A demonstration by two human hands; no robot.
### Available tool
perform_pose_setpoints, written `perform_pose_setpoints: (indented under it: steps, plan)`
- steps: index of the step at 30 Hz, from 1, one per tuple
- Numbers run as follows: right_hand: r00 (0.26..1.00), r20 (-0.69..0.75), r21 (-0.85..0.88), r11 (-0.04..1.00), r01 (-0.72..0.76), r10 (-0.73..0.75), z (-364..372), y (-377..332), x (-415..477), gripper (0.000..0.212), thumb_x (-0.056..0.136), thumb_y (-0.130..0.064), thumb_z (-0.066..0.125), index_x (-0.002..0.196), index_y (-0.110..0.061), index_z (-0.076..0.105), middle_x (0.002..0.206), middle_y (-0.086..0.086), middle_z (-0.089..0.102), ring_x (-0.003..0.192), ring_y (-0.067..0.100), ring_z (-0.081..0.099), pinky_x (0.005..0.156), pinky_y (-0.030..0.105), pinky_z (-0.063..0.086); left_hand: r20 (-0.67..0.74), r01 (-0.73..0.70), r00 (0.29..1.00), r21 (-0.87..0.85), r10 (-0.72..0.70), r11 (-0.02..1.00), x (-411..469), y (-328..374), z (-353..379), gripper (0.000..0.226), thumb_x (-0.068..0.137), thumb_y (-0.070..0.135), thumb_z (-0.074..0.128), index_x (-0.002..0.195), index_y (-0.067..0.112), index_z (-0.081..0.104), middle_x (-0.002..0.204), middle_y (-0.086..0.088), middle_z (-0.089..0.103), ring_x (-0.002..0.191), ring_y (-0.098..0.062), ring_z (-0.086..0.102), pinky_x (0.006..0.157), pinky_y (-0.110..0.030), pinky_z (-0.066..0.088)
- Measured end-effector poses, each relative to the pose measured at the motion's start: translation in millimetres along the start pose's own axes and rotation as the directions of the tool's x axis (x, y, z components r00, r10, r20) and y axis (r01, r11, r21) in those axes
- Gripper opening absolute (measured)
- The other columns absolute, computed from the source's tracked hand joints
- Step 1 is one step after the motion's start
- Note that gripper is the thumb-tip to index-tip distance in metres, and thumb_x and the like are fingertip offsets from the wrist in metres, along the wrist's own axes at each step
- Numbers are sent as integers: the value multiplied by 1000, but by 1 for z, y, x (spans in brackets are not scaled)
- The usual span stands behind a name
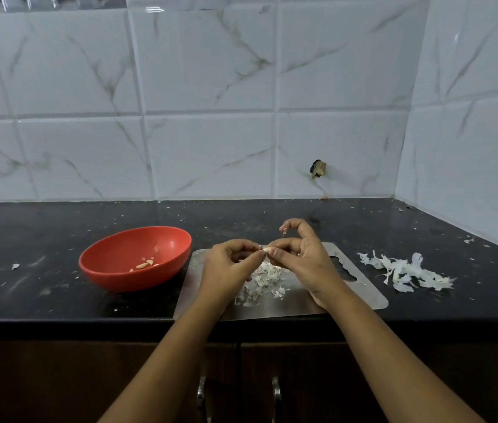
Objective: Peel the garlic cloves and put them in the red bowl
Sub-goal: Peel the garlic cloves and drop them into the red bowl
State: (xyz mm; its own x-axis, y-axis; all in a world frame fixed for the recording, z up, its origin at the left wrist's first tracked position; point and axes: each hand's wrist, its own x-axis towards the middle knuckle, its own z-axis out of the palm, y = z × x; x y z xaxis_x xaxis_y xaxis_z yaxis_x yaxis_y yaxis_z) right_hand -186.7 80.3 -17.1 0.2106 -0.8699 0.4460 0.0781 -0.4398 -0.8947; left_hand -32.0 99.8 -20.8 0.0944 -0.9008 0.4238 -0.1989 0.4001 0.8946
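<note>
A dark speckled surface (43, 227) runs along a wall of white marbled tiles (211, 71). Far left on it lies one small scrap of skin (15, 266). Next comes the red bowl (110, 280), which stands just beside the left edge of a steel cutting board (366, 296). A few peeled cloves (145, 264) lie on the bowl's bottom.

Over the board the two hands meet. The left hand (226, 270) has its fingers curled, and its fingertips pinch the left end of a garlic clove (265, 248). The right hand (305, 257) pinches the other end of that clove between thumb and a finger, while its index finger arches up, bent and apart from the clove. The clove is held in the air above the board, between the hands. How much skin it has cannot be told.

Below the hands, a heap of small torn skins (264, 283) lies on the board, partly hidden by both wrists. The right forearm covers part of the board's cut-out handle (343, 268).

Right of the board, well apart from the bowl, a looser pile of larger white skins (406, 271) lies on the surface. In the wall behind is a small dark broken hole (318, 168). Under the front edge of the surface, two metal cabinet handles (276, 392) show between the forearms.
</note>
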Motion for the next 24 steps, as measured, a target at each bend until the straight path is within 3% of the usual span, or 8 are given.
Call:
perform_pose_setpoints:
  steps: [6,9,11,13,17,20,24]
  plan:
    - [995,-37,-219,972,80,-90,1,2,-2,33,86,-6,70,104,-22,47,84,3,75,80,24,71,81,37,59,-24,-51,998,169,56,984,0,-3,-1,4,85,14,72,83,12,74,70,1,73,49,1,59,50,-15,46]
    - [987,-37,-333,934,133,-154,2,2,-3,34,86,-9,71,102,-24,46,83,-2,75,75,18,70,77,34,58,16,-130,991,328,133,936,3,-9,-1,11,86,21,69,77,27,69,68,13,70,57,-2,61,57,-26,51]
    - [986,-40,-348,927,139,-163,2,2,-3,35,86,-8,71,102,-24,44,83,-1,75,74,16,69,77,32,58,56,-156,988,382,146,911,5,-14,0,16,89,23,66,75,32,63,68,16,65,52,-4,54,58,-34,49]
    - [992,-42,-259,961,100,-115,2,1,-2,36,86,-4,69,102,-23,43,84,3,75,76,21,69,78,34,57,103,-151,986,273,127,950,6,-14,0,20,91,18,63,75,30,62,68,13,62,50,-6,49,53,-33,44]
    - [998,2,88,994,-56,56,-2,-3,-1,36,88,8,61,104,-18,41,79,8,72,74,19,66,75,29,56,152,-130,982,93,115,987,6,-10,-2,14,92,10,61,81,17,65,73,-2,62,51,-10,48,51,-25,42]
    - [982,28,266,946,-187,186,-4,-5,1,38,89,12,56,105,-16,38,74,9,69,66,16,63,65,23,55,153,-197,973,144,175,970,5,-11,-1,12,92,9,61,82,15,64,74,-3,63,51,-11,49,50,-24,41]
    - [955,55,336,895,-293,292,-7,-4,2,41,88,12,57,103,-20,36,69,8,67,61,14,62,60,21,55,147,-292,954,280,259,915,6,-14,0,13,91,12,62,81,20,64,70,9,61,52,-8,50,52,-31,44]
